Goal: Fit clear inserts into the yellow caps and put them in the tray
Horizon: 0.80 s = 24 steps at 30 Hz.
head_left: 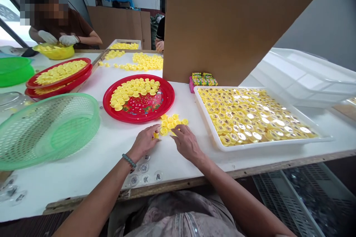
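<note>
A small pile of round yellow plastic pieces (164,131) lies on the white tabletop between my hands. My left hand (144,141), with a green bead bracelet on the wrist, curls its thumb and fingers around one yellow piece (155,135) at the pile's left side. On the right side, my right hand (185,142) has bent fingers and a thumb brought close together at the pile's edge; what lies between them is mostly hidden. Just behind the pile, a red plate (139,113) carries more yellow pieces along its far side. Several clear discs with dark marks (144,167) lie below my left hand.
At right stands a white tray (207,126) full of yellow pieces with shiny clear tops. A green basket (75,133) and stacked red plates (86,75) are at left. A cardboard panel (211,26) rises behind. A gloved person works across over a yellow bowl (57,52).
</note>
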Each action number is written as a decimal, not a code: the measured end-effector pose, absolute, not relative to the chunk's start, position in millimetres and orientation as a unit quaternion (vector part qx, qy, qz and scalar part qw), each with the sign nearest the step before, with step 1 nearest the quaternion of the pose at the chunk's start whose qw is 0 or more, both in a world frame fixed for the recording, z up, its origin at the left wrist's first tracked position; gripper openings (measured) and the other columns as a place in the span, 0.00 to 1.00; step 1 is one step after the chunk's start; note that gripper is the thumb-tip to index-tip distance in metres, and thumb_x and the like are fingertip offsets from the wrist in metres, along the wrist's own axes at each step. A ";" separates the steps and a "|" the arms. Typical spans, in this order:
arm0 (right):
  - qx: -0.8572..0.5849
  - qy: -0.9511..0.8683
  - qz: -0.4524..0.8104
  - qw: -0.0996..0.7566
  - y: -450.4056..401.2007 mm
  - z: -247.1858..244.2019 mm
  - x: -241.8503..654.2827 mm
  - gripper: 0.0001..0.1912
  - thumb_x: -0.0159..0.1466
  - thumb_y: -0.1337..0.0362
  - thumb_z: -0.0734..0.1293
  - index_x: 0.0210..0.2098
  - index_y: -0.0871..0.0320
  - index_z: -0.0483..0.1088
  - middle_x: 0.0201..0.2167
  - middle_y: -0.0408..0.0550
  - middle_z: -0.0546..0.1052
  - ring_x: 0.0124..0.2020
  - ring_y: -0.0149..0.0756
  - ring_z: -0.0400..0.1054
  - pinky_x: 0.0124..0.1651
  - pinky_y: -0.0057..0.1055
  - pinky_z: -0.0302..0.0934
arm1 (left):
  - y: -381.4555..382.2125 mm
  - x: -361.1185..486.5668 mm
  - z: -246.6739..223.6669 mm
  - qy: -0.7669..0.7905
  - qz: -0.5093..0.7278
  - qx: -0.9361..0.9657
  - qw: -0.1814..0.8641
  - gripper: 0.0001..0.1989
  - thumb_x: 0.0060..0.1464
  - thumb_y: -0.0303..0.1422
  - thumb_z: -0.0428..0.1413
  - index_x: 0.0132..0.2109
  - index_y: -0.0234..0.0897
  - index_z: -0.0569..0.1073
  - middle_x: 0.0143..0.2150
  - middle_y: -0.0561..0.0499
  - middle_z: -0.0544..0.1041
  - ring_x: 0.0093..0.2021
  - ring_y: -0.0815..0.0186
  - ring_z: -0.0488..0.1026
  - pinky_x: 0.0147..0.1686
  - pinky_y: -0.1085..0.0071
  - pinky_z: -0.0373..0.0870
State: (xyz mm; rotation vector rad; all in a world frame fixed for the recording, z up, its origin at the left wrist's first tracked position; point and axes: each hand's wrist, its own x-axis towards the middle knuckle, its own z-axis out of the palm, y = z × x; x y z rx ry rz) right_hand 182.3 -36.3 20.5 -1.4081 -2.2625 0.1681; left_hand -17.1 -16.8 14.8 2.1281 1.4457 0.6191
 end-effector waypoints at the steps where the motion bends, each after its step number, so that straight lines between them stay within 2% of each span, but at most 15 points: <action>1: -0.499 -0.837 0.044 0.219 -34.5 22.5 175.4 0.12 0.63 0.66 0.61 0.46 0.57 0.67 0.45 0.54 0.67 0.45 0.42 0.60 0.46 0.37 0.59 | -17.7 -19.0 15.0 0.530 0.224 0.781 0.242 0.26 0.48 0.27 0.53 0.56 0.40 0.63 0.41 0.51 0.74 0.34 0.64 0.69 0.39 0.68 0.67; 6: -0.449 -0.884 0.007 0.126 -24.7 24.6 155.1 0.07 0.62 0.63 0.63 0.39 0.58 0.69 0.43 0.54 0.69 0.45 0.43 0.59 0.43 0.38 0.57 | -20.1 -29.2 17.7 0.526 0.222 0.789 0.227 0.28 0.46 0.22 0.50 0.57 0.39 0.62 0.41 0.51 0.75 0.41 0.62 0.68 0.44 0.67 0.65; 9: -0.449 -0.886 0.001 0.111 -30.1 25.7 155.7 0.06 0.63 0.65 0.61 0.35 0.60 0.69 0.39 0.54 0.70 0.44 0.43 0.58 0.44 0.38 0.56 | -24.1 -39.1 22.6 0.523 0.232 0.788 0.227 0.28 0.47 0.23 0.50 0.57 0.40 0.62 0.42 0.52 0.74 0.40 0.63 0.68 0.42 0.68 0.66; 13: -0.431 -0.891 0.020 0.143 -50.7 32.1 146.7 0.07 0.64 0.66 0.60 0.39 0.60 0.68 0.42 0.55 0.69 0.45 0.43 0.58 0.46 0.39 0.55 | -38.0 -56.6 26.6 0.579 0.265 0.743 0.205 0.21 0.49 0.25 0.50 0.52 0.39 0.67 0.41 0.52 0.74 0.33 0.67 0.69 0.38 0.70 0.67; 16: -0.333 -0.930 0.073 0.141 -66.1 31.1 127.2 0.09 0.63 0.70 0.60 0.43 0.60 0.66 0.43 0.53 0.70 0.45 0.40 0.59 0.46 0.36 0.56 | -52.1 -66.2 24.1 0.631 0.259 0.708 0.183 0.17 0.49 0.26 0.50 0.48 0.38 0.69 0.41 0.50 0.74 0.31 0.66 0.69 0.38 0.69 0.67; 20: -0.252 -0.961 0.083 0.077 -76.2 21.7 110.4 0.13 0.57 0.77 0.62 0.42 0.61 0.65 0.42 0.53 0.70 0.44 0.40 0.59 0.46 0.35 0.58 | -65.0 -68.4 20.9 0.642 0.203 0.712 0.198 0.15 0.50 0.28 0.51 0.47 0.37 0.70 0.44 0.48 0.74 0.35 0.64 0.71 0.39 0.68 0.67; 24: -0.248 -0.965 0.062 0.054 -82.9 16.2 118.3 0.09 0.59 0.75 0.61 0.40 0.63 0.65 0.39 0.53 0.69 0.39 0.40 0.60 0.43 0.36 0.60 | -68.0 -61.8 21.5 0.635 0.169 0.726 0.204 0.15 0.51 0.29 0.51 0.47 0.37 0.71 0.42 0.49 0.75 0.38 0.61 0.71 0.41 0.67 0.66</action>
